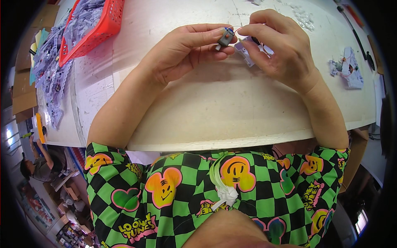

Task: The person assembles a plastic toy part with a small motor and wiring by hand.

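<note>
My left hand (180, 51) is closed around a small grey motor (226, 39), held between thumb and fingers above the table. The motor has a blue end, an orange nub on its side and a pale ridged piece at its lower end. A thin red wire (237, 29) runs from the blue end to my right hand (287, 51), whose thumb and index fingertips come close together on it. Beneath the right hand is a white plastic part (246, 53), partly hidden by the fingers. A dark piece and more wire show behind the right thumb.
A red perforated basket (109, 25) full of grey plastic parts stands at the far left, with a heap of similar parts (49, 84) beside it. At right lies a wired white assembly (349, 70). Small clear pieces (303, 17) are scattered at the back. A person (43, 163) is at lower left.
</note>
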Tool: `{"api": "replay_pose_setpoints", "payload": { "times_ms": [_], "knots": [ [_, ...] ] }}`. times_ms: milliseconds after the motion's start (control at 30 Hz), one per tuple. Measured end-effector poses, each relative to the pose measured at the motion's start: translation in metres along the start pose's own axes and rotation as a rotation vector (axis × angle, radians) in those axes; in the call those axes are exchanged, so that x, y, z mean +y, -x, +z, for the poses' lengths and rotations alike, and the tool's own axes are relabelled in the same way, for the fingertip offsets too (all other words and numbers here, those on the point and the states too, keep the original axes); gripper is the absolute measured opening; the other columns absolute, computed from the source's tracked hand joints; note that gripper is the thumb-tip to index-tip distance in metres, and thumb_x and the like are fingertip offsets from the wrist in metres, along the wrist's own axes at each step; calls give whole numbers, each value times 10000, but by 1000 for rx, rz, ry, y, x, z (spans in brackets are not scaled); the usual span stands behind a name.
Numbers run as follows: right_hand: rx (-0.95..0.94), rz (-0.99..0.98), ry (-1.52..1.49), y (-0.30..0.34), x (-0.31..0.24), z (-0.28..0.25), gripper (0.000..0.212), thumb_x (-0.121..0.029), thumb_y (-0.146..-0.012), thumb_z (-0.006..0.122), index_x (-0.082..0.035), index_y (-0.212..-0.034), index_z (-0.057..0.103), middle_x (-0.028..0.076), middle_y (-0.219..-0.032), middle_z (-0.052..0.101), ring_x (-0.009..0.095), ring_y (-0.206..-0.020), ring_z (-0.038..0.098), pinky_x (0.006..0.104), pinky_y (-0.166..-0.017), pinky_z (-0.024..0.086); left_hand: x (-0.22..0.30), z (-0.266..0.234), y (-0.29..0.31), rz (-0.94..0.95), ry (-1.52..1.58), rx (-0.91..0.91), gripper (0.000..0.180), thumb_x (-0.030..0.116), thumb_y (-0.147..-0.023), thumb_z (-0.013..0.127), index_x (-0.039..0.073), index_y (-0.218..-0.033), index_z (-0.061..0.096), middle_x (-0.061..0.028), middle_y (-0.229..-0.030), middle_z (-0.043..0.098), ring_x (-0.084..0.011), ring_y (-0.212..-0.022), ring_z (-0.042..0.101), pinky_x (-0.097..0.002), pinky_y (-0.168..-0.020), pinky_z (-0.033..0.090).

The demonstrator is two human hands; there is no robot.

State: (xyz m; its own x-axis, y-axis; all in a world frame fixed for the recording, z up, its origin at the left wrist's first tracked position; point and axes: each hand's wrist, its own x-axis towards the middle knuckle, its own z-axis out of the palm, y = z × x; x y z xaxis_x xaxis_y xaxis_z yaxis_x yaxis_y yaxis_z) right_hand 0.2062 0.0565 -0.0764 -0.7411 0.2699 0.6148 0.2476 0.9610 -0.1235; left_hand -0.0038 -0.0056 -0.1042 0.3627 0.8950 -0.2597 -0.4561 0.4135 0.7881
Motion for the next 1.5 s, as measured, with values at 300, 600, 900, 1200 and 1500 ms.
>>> {"api": "replay_pose_setpoints", "payload": {
  "times_ms": [300, 600, 900, 1200, 1500],
  "knots": [
    [27, 28, 11, 1, -7, 2, 175, -60, -666, 730, -78, -825, 660, 40, -836, 609, 199, -652, 591, 275, -573, 469, -5, 5, 0, -10, -43, 49, 418, 105, -898, 573, -62, -1264, 458, -135, -1112, 595, -197, -976, 632, -259, -867, 543],
    [65, 76, -48, 0, -9, 2, 123, -43, -689, 714, -60, -801, 667, 51, -799, 613, 195, -624, 594, 270, -542, 470, -4, 10, 1, 15, -116, 59, 414, 145, -881, 618, -42, -1233, 508, -117, -1063, 615, -211, -949, 633, -312, -882, 523],
    [13, 158, -316, 2, 5, 4, 112, -34, -756, 677, -40, -867, 670, 67, -813, 616, 175, -638, 592, 259, -561, 463, 2, 6, 3, 1, -152, 47, 413, 146, -888, 605, -45, -1242, 510, -146, -1096, 617, -207, -933, 639, -292, -854, 539],
    [-98, 215, -247, 2, 10, -2, 119, -60, -736, 675, -20, -847, 662, 112, -818, 629, 234, -704, 626, 303, -613, 499, 2, 8, 4, 16, -223, 62, 400, 137, -885, 604, -39, -1234, 522, -152, -1098, 623, -190, -925, 642, -284, -841, 545],
    [-72, 85, -50, -1, 7, -3, 120, -92, -705, 682, -44, -802, 631, 95, -816, 612, 246, -694, 611, 318, -598, 488, 3, 9, 4, 43, -285, 124, 383, 129, -874, 622, -20, -1218, 547, -125, -1084, 632, -189, -901, 646, -286, -824, 552]
  ]
}}
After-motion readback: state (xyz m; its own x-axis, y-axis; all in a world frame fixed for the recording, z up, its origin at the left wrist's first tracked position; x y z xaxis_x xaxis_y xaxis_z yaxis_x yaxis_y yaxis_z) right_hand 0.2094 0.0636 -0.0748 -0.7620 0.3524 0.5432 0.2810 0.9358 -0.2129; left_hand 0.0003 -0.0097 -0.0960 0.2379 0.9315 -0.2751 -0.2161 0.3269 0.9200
